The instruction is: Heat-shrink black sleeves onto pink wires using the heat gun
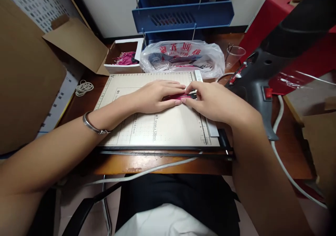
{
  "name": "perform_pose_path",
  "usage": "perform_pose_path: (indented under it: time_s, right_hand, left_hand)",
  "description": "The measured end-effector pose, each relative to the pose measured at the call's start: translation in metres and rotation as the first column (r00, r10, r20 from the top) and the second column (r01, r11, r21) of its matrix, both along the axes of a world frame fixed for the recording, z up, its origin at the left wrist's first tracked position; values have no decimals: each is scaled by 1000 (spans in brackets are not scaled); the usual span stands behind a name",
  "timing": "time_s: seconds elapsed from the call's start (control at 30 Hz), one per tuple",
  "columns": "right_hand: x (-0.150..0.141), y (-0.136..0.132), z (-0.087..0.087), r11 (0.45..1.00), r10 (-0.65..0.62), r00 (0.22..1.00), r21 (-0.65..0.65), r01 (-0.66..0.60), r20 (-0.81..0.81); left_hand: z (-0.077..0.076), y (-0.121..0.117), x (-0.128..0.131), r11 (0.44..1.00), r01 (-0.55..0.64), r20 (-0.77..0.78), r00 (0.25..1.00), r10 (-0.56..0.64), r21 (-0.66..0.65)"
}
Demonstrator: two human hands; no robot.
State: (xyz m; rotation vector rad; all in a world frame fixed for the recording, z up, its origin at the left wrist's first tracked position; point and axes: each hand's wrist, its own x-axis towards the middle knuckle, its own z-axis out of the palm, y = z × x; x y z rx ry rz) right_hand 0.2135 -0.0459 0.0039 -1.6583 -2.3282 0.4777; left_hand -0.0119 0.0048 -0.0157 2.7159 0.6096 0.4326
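A thin bundle of pink and black wires [181,96] lies across the cream board of a paper trimmer [168,127]. My left hand [160,95] is closed over the bundle's left part, with fingers along its far side and thumb along its near side. Pinching the same bundle from the right is my right hand [210,99], its fingertips close to the left hand's. Dark ends of the wires show between my right thumb and fingers, near the trimmer's metal strip [211,126]. Both palms hide much of the bundle.
Behind the trimmer stand a white box [126,68] of pink wires, a plastic bag [183,55] and a clear cup [235,55]. A black heat gun [258,78] with a red switch stands at right. A white cable [157,167] hangs along the table's front edge.
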Motion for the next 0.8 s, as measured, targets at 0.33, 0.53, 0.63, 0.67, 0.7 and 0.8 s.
perform_pose_path:
  time_s: [0.33,0.53,0.63,0.67,0.7,0.8]
  right_hand:
    - [13,12,2,1000,5,995,-25,-8,-97]
    - [20,17,0,999,-26,994,-23,24,-106]
    - [19,18,-1,999,-33,992,-24,30,-124]
    - [19,18,-1,999,-37,991,-27,34,-127]
    - [19,18,-1,999,-42,991,-27,39,-130]
    - [20,19,-2,998,-57,987,-39,51,-148]
  left_hand:
    - [-3,0,-2,999,-16,-10,1000,17,43]
    - [-1,0,-3,997,-9,-78,997,15,75]
    - [0,-2,-2,997,-23,-113,993,31,72]
    - [1,-2,-2,997,-28,-127,991,37,70]
    - [1,-2,-2,997,-33,-141,989,42,69]
    - [2,-3,-1,996,-50,-183,981,62,70]
